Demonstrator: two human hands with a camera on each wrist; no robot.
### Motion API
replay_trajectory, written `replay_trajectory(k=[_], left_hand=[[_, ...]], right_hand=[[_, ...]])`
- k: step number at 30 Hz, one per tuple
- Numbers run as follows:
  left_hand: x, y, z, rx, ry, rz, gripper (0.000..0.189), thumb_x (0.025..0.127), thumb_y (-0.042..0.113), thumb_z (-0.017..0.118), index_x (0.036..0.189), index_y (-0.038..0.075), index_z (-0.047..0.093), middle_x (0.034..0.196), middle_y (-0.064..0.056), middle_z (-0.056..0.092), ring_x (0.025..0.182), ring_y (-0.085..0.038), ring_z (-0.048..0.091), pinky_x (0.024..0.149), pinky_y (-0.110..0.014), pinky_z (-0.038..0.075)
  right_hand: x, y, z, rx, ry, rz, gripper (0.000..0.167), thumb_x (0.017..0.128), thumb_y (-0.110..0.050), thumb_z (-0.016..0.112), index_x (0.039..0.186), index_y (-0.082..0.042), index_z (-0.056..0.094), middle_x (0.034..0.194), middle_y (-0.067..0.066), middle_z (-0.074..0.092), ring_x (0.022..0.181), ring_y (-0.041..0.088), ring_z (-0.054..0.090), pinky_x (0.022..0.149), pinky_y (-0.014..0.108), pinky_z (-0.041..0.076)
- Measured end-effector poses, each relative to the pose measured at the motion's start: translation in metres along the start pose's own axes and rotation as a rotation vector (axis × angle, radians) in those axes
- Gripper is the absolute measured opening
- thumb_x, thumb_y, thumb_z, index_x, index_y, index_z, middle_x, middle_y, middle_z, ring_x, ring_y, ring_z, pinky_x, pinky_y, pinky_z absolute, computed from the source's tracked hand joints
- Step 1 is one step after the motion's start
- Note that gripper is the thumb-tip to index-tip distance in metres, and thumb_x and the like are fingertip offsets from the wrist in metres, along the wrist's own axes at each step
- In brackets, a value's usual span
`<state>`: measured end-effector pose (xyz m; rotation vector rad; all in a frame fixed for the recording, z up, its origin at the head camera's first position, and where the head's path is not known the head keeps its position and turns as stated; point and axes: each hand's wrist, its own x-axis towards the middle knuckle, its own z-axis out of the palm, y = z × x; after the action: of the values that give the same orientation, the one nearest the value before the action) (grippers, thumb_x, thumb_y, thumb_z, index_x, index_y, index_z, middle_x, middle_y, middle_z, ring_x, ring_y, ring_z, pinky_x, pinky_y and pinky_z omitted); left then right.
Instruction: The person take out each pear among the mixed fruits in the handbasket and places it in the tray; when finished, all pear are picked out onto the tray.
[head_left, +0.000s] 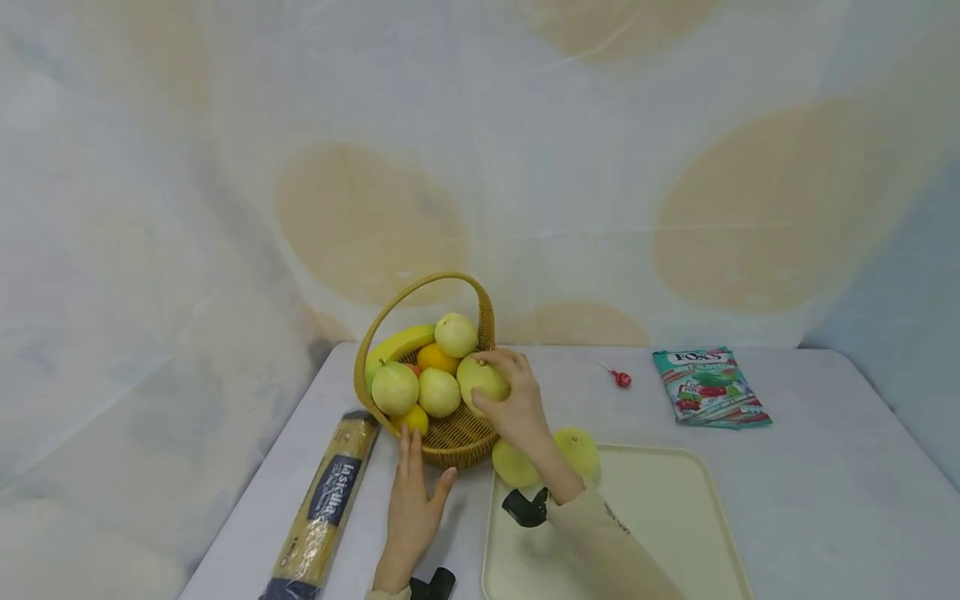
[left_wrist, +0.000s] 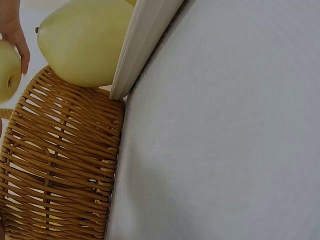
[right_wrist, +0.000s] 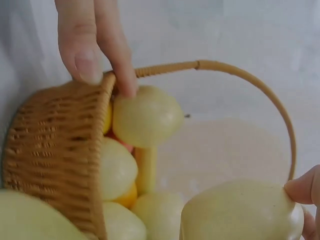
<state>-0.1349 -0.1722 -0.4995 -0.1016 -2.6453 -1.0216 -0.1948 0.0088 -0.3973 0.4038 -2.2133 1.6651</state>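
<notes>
A wicker basket [head_left: 457, 450] holds several yellow-green pears [head_left: 395, 388], a banana [head_left: 401, 343], an orange [head_left: 435, 358] and a yellow fruit [head_left: 412, 420]. My right hand [head_left: 522, 407] grips another pear [head_left: 477, 382] between thumb and fingers at the basket's right side. In the right wrist view this held pear [right_wrist: 240, 212] appears apart from the fruit in the basket. My left hand [head_left: 412, 504] is at the basket's front left, its fingers extended; fingertips [right_wrist: 89, 67] touch the rim there in the right wrist view.
A cream tray [head_left: 675, 508] lies at front right, with two pears [head_left: 577, 454] at its far left corner beside the basket. A pasta packet [head_left: 330, 500] lies left of the basket. Farther right are a red lollipop [head_left: 622, 379] and a green candy bag [head_left: 708, 388].
</notes>
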Motion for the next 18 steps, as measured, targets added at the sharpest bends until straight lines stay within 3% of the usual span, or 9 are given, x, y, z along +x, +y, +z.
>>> replay_trajectory(k=[7,18], left_hand=[[-0.001,0.0,-0.002,0.003,-0.003,-0.002,0.079,0.094,0.034,0.061,0.154,0.003,0.019,0.163,-0.017,0.008,0.139,-0.051,0.029,0.105,-0.069,0.032],[0.001,0.0,-0.001,-0.008,-0.021,-0.017,0.08,0.094,0.032,0.062,0.155,0.004,0.017,0.164,-0.016,0.006,0.142,-0.048,0.026,0.108,-0.067,0.029]], right_hand=[[-0.003,0.0,-0.035,-0.001,0.07,0.048,0.046,0.081,-0.003,0.071,0.122,-0.021,0.062,0.133,0.008,0.049,0.126,0.031,0.047,0.098,0.055,0.045],[-0.014,0.015,-0.088,-0.036,0.164,0.066,0.045,0.083,0.001,0.068,0.125,-0.011,0.06,0.135,0.012,0.048,0.129,0.03,0.042,0.099,0.065,0.04]])
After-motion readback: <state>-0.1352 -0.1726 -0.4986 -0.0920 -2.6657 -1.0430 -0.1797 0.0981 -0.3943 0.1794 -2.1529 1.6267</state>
